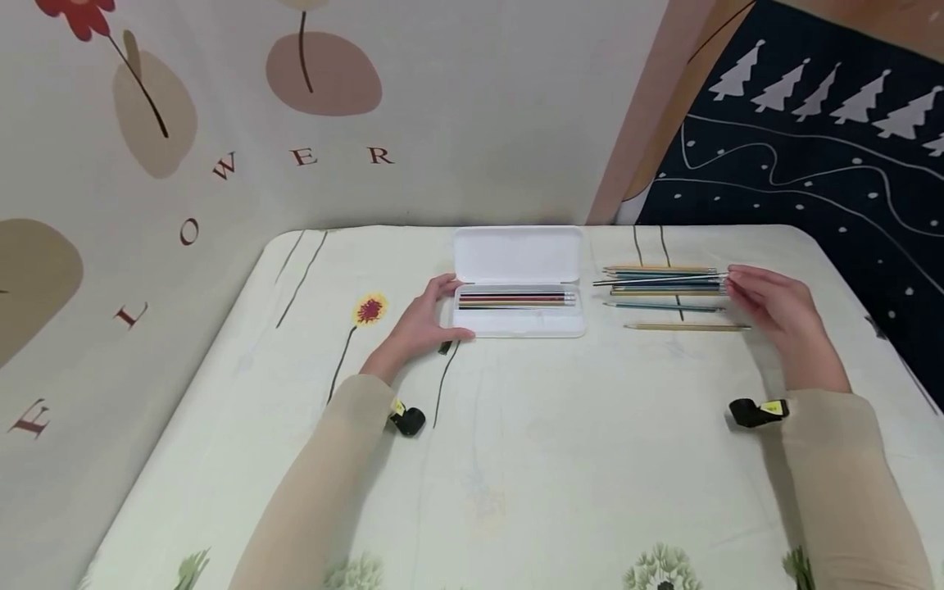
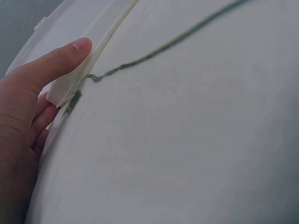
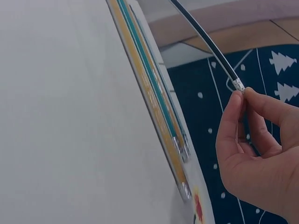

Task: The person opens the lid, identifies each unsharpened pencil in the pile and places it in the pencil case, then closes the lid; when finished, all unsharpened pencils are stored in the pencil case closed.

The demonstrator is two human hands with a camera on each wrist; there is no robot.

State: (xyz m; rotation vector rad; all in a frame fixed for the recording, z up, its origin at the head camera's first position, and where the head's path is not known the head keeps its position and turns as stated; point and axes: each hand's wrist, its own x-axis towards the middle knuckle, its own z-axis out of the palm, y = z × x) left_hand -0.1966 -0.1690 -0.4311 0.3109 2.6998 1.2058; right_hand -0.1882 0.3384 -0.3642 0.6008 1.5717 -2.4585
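An open white pencil case (image 1: 519, 325) lies on the table with its lid (image 1: 519, 254) tipped back. Several pencils (image 1: 512, 301), dark, red and tan, lie side by side inside it. My left hand (image 1: 422, 317) grips the case at its left end; the left wrist view shows the thumb (image 2: 70, 56) on the rim and the other fingers round the corner. Between thumb and fingertips, my right hand (image 3: 261, 135) pinches a dark striped pencil (image 3: 205, 37) by its metal-banded end. That pencil reaches leftward over a group of loose pencils (image 1: 660, 269).
A teal pencil (image 1: 664, 307) and a yellow pencil (image 1: 686, 327) lie apart, in front of the loose group. The flower-print cloth (image 1: 546, 442) covers the table. A wall hanging (image 1: 479, 147) stands behind, and a dark tree-pattern cloth (image 1: 804, 164) hangs at the right.
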